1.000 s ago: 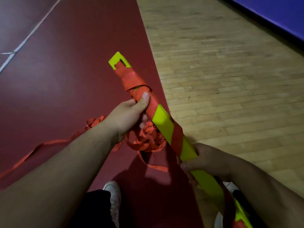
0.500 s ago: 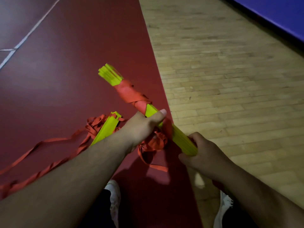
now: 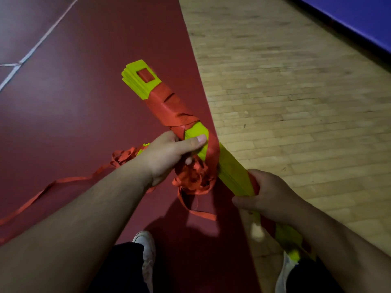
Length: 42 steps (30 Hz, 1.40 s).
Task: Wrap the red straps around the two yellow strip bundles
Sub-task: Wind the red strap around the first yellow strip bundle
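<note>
Head view: the bundle (image 3: 233, 176) is a stack of yellow strips held in the air, slanting from 5 o'clock near the body up to 11 o'clock. Its far end (image 3: 135, 81) fans slightly and shows a rectangular slot with red in it. Just below that end, the strap (image 3: 169, 108) is wound round the stack in several overlapping turns. One more band crosses the yellow face at mid-length.

The left hand (image 3: 169, 153) grasps the bundle at the middle of the frame. Its thumb lies flat across the yellow face beside that band, and its fingers curl underneath. A loose tangle of strap (image 3: 194, 178) hangs under this hand, and a tail drops toward 6 o'clock.

The right hand (image 3: 268, 197), toward 4 o'clock, is clenched round the near part of the bundle, fingers wrapped over it.

A corner of the second bundle (image 3: 142, 147) peeks out at the left hand's 9 o'clock side, lying on the red floor (image 3: 84, 106) among more strap. From there, one strap length (image 3: 69, 180) trails off to 8 o'clock.

The wood floor (image 3: 296, 102) fills the side from 1 to 4 o'clock, with a blue pad (image 3: 359, 17) at 1 o'clock. A white shoe (image 3: 146, 250) shows at 6 o'clock.
</note>
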### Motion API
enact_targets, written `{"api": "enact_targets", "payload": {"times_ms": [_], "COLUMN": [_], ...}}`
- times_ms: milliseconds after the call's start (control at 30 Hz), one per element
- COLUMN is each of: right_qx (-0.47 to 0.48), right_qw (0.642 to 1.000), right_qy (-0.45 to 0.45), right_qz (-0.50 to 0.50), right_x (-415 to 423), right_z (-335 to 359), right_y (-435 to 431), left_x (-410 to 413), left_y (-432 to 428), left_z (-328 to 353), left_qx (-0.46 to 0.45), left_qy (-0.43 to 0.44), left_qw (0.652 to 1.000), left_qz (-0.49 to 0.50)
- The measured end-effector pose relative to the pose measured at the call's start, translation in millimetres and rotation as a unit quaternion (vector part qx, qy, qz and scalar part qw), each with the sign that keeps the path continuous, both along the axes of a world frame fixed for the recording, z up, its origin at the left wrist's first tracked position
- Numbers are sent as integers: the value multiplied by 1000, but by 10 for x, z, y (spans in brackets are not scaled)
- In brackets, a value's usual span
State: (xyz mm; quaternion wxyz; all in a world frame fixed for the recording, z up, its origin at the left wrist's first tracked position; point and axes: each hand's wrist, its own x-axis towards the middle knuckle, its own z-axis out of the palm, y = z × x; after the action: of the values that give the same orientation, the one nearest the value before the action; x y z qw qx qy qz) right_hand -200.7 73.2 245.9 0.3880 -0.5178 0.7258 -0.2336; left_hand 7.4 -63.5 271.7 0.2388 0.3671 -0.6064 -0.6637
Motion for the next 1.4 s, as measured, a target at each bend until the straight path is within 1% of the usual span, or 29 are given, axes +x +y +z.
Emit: {"api": "enact_targets", "payload": {"times_ms": [33,100,200,233,300,367,467,567,700,767,833,867,933,1000,1100,1167,1233,1267,1333,1400], "right_qx": [-7,-23,-39,-41,-46,-51,-60,-68,-76,-79,-65,-57,-40,-24,9,60,129,157,186,178], "right_qw": [1000,998,992,990,986,981,973,961,942,934,934,937,954,975,995,995,973,963,959,963], "right_qy": [22,55,113,130,157,179,218,264,326,347,350,339,288,206,74,-50,-178,-208,-193,-181], "right_qz": [-7,-17,-28,-31,-40,-48,-53,-50,-23,9,43,56,73,75,71,61,64,75,89,91], "right_x": [-5,-11,-13,-18,-25,-19,12,34,8,8,26,36,44,17,-70,-135,-171,-165,-133,-99], "right_z": [-22,-67,-112,-120,-119,-111,-106,-103,-93,-88,-83,-86,-106,-111,-84,-44,-8,-7,-22,-32], "right_y": [3,16,43,43,36,27,27,38,36,26,17,13,19,26,14,13,29,40,56,59], "left_x": [-14,-39,-53,-56,-73,-103,-134,-141,-119,-124,-126,-116,-97,-86,-84,-85,-92,-92,-91,-96], "left_y": [9,7,2,3,23,44,32,33,53,45,49,45,35,29,40,39,41,43,42,43], "left_z": [-20,-56,-75,-80,-86,-66,-58,-62,-39,-55,-61,-66,-86,-109,-110,-99,-82,-73,-70,-61], "left_qx": [11,1,-5,-7,-40,-48,-2,65,141,189,244,253,233,179,122,105,96,92,75,53], "left_qy": [6,-13,-83,-109,-164,-186,-174,-139,-85,-61,-54,-56,-75,-95,-87,-71,-59,-54,-54,-73], "left_qw": [1000,1000,996,994,985,980,981,983,984,977,960,953,952,961,974,981,987,989,992,993], "left_qz": [12,20,6,13,38,61,80,97,65,77,128,154,183,186,169,144,116,105,87,79]}}
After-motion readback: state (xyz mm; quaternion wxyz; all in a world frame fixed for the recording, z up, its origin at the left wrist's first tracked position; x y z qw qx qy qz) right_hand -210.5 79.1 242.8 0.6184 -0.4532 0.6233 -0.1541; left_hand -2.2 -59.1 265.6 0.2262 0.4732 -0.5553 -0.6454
